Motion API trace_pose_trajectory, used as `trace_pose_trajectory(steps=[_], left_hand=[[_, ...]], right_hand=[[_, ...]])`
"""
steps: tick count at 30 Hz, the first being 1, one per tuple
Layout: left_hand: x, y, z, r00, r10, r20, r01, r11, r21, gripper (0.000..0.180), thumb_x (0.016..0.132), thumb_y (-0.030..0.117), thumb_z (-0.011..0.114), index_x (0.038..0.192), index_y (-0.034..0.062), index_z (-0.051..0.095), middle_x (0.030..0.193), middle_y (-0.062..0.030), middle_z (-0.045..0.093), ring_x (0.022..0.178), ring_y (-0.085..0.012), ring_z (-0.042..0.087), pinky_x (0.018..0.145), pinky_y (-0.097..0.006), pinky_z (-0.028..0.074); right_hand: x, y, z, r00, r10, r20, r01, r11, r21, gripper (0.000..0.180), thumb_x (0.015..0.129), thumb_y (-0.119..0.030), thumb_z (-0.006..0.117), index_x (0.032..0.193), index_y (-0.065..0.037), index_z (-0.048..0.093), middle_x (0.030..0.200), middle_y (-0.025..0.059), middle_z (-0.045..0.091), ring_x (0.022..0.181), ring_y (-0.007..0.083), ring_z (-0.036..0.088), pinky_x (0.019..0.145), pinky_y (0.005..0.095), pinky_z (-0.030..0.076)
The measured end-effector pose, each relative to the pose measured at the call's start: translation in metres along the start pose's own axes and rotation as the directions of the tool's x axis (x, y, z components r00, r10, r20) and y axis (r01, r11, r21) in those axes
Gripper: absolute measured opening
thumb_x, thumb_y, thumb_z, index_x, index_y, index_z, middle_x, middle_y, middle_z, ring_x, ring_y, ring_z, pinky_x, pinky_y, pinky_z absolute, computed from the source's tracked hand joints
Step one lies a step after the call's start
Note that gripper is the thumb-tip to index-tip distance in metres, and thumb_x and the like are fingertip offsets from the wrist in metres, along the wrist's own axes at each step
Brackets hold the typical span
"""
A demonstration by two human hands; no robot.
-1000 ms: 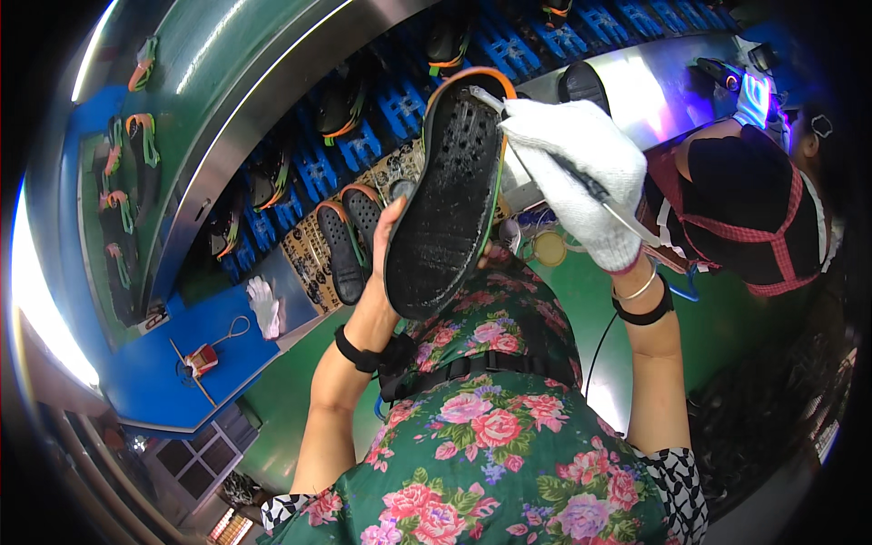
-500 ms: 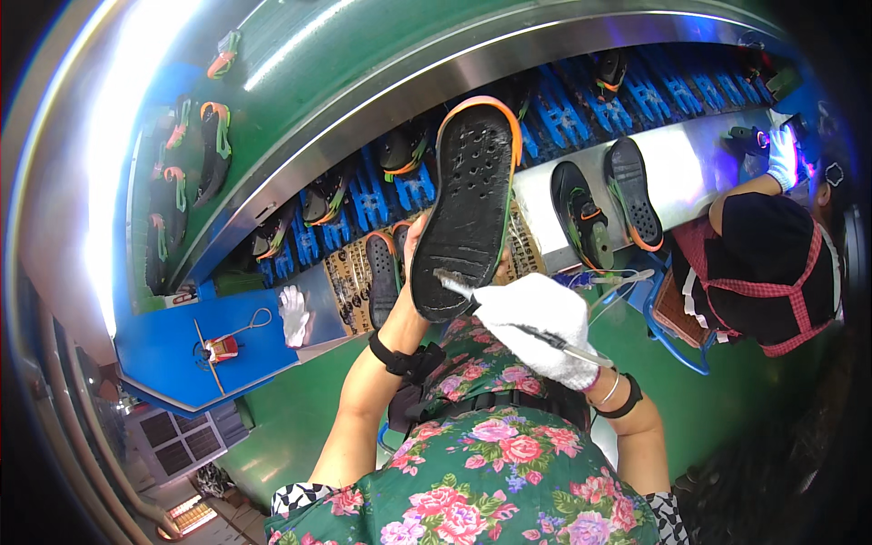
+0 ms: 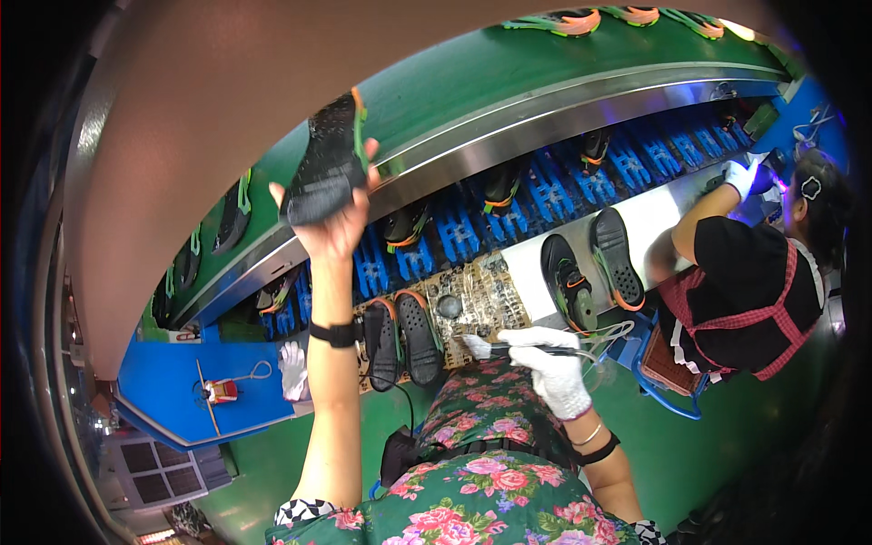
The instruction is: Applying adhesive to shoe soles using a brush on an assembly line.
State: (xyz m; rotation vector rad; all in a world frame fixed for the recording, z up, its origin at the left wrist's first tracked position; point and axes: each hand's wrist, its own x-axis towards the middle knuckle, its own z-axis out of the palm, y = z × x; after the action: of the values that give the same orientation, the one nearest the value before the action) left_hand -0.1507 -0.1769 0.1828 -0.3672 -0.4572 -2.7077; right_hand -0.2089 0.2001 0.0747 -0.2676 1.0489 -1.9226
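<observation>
My bare left hand (image 3: 338, 227) is raised over the edge of the upper green belt, its fingers around a black shoe (image 3: 329, 168) with orange and green trim, sole turned up. The sole looks wet and shiny. My right hand (image 3: 552, 371), in a white glove, grips a brush (image 3: 476, 346) whose pale bristles point left. Below the brush is my flowered apron. Between my hands, two black soles (image 3: 420, 336) with holes stand side by side at the edge of the brown cardboard (image 3: 490, 304). A small round dish (image 3: 450, 307) rests on that cardboard.
Several shoes ride on the upper green belt (image 3: 427, 100); others sit on blue racks (image 3: 459, 234) below it. Two shoes (image 3: 618, 259) lie on the metal ledge. At right, a co-worker (image 3: 754, 282) handles something under purple light. A white glove (image 3: 293, 371) lies near the blue panel at left.
My left hand has carried the shoe up and left, from in front of me to the upper belt. My right hand has drawn the brush off the sole and lowered it slightly.
</observation>
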Motion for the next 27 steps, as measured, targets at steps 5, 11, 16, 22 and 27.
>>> trace_pose_trajectory(steps=[5,11,16,22,27], left_hand=[[0.029,0.006,-0.021,0.853,0.355,-0.383,-0.461,0.856,-0.234,0.121,0.093,0.074,0.053,0.161,-0.0023,-0.012,0.170,-0.0269,0.002,0.156,-0.0450,0.014,0.126,-0.059,0.026],[0.061,-0.082,-0.007,0.900,0.097,-0.425,-0.141,0.987,-0.072,0.097,0.101,0.052,0.060,0.162,-0.0043,0.010,0.162,-0.0284,0.033,0.147,-0.0418,0.040,0.122,-0.053,0.036],[0.187,-0.179,-0.022,0.945,0.083,-0.316,0.208,0.595,0.776,0.080,0.102,0.029,0.064,0.163,-0.0004,0.022,0.148,-0.0261,0.050,0.133,-0.0321,0.054,0.112,-0.042,0.045],[0.341,-0.210,-0.072,0.983,0.071,-0.167,0.180,-0.262,0.948,0.091,0.095,0.037,0.071,0.165,0.0097,0.019,0.137,-0.0258,0.058,0.105,-0.0311,0.068,0.087,-0.039,0.057],[0.389,-0.212,-0.073,0.950,0.055,-0.307,0.303,-0.399,0.865,0.050,0.093,0.034,0.073,0.131,0.0057,0.058,0.101,-0.0147,0.067,0.063,-0.0231,0.070,0.047,-0.035,0.062]], right_hand=[[0.010,0.042,-0.004,1.000,0.019,0.020,-0.017,0.997,-0.072,0.024,0.090,0.001,0.072,0.114,0.003,0.077,0.102,0.0097,0.078,0.086,0.0136,0.071,0.078,0.0272,0.057],[0.016,0.056,-0.009,0.996,0.089,0.004,-0.090,0.996,0.028,0.023,0.090,0.001,0.073,0.113,0.004,0.076,0.106,0.0114,0.078,0.092,0.0162,0.073,0.081,0.0292,0.059],[0.017,0.060,-0.020,0.988,0.014,-0.155,-0.003,0.997,0.073,0.021,0.089,0.001,0.074,0.110,0.003,0.077,0.100,0.0079,0.078,0.084,0.0120,0.070,0.076,0.0260,0.056],[0.021,0.058,-0.019,0.981,0.017,-0.193,-0.006,0.999,0.053,0.018,0.090,-0.004,0.075,0.106,0.002,0.079,0.097,0.0042,0.076,0.084,0.0092,0.068,0.076,0.0237,0.055],[0.012,0.048,-0.029,0.978,-0.015,-0.210,0.023,0.999,0.036,0.021,0.092,-0.004,0.074,0.111,0.004,0.077,0.106,0.0090,0.078,0.095,0.0128,0.071,0.089,0.0256,0.057]])
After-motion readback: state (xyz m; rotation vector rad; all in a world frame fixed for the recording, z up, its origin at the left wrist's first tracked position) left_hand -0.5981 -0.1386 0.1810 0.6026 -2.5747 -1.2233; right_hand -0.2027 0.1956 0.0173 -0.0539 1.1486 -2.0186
